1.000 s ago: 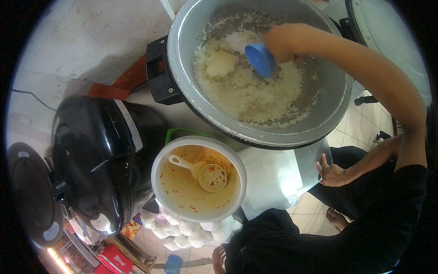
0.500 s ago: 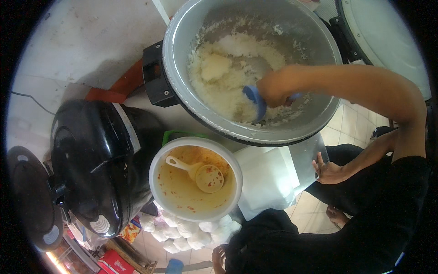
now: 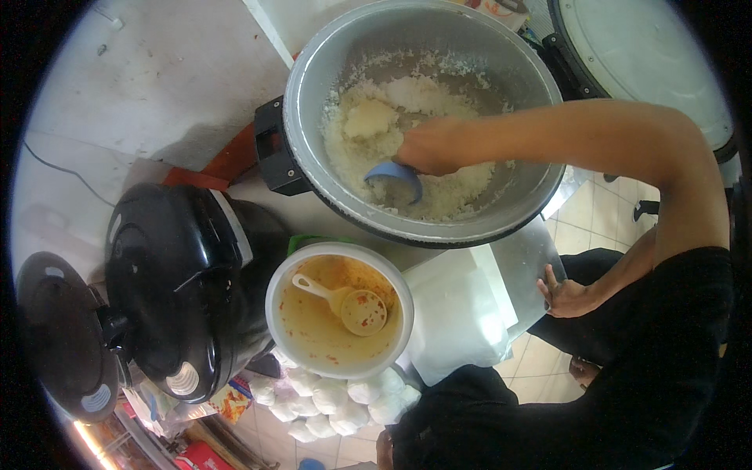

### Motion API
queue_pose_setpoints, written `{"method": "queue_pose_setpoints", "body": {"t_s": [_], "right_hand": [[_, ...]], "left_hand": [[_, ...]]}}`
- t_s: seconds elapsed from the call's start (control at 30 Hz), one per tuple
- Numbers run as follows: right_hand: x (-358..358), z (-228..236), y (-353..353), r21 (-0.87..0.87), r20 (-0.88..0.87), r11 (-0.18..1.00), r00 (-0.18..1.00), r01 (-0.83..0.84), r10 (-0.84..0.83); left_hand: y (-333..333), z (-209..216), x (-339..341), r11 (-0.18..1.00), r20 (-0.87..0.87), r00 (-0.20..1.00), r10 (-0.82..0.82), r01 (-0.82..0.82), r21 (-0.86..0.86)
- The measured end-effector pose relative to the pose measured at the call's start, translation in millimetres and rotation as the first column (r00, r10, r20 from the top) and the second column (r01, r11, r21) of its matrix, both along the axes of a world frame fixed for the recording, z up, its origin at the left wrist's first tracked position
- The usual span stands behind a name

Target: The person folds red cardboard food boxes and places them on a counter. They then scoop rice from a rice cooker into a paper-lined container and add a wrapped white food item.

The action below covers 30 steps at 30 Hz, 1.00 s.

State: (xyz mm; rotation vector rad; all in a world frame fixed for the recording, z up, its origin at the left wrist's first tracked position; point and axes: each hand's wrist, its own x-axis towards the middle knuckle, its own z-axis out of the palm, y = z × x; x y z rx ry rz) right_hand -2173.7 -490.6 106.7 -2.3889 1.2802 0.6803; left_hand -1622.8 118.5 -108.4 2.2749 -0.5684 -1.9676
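Inside a large grey metal pot (image 3: 313,168) lies a mass of white cooked rice (image 3: 458,192). My right hand (image 3: 431,147) reaches into it from the right, closed round a blue scoop (image 3: 392,171), whose curved rim is down in the rice. At the bottom edge, next to black clothing, only a bit of what looks like my left hand (image 3: 384,449) shows; its fingers are hidden. A further hand (image 3: 570,298) rests with fingers apart at the steel counter's edge. Its arm runs behind my right arm, so whose it is stays unclear.
A white bucket (image 3: 274,309) holding a cream-coloured ladle (image 3: 363,312) and orange-red residue stands below the pot. To its left is a black rice cooker (image 3: 168,298). Several white bundles (image 3: 337,403) lie beyond the bucket. White sheets (image 3: 454,313) cover part of the steel counter.
My right hand and the blue scoop have moved left through the rice. The whole view has shifted slightly. The hand at the counter's edge has stayed put.
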Motion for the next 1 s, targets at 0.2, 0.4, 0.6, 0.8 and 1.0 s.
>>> {"method": "queue_pose_setpoints", "body": {"t_s": [0.2, 0.4, 0.6, 0.8, 1.0], "right_hand": [[-12, 24, -18, 0.315, 0.198, 0.949, 0.976, 0.022, -0.089], [-16, 52, -31, 0.287, -0.009, 0.915, 0.956, 0.284, -0.294], [28, 25, -11, -0.002, 0.068, 0.920, 0.918, 0.391, -0.390], [24, 11, 0, -0.279, 0.161, 0.918, 0.956, 0.281, -0.244], [14, 13, -27, 0.056, 0.066, 0.958, 0.956, 0.282, -0.286]], "left_hand": [[-7, 5, 0, 1.000, -0.001, 1.000, -0.014, 0.014, -0.019], [-5, 8, 2, 0.999, -0.003, 1.000, -0.018, 0.017, -0.028], [-6, 3, -2, 1.000, -0.016, 1.000, -0.006, 0.006, -0.031], [-13, -6, -6, 1.000, -0.024, 1.000, -0.006, 0.006, -0.023], [-16, -8, -7, 0.999, -0.024, 1.000, -0.006, 0.006, -0.039]]}}
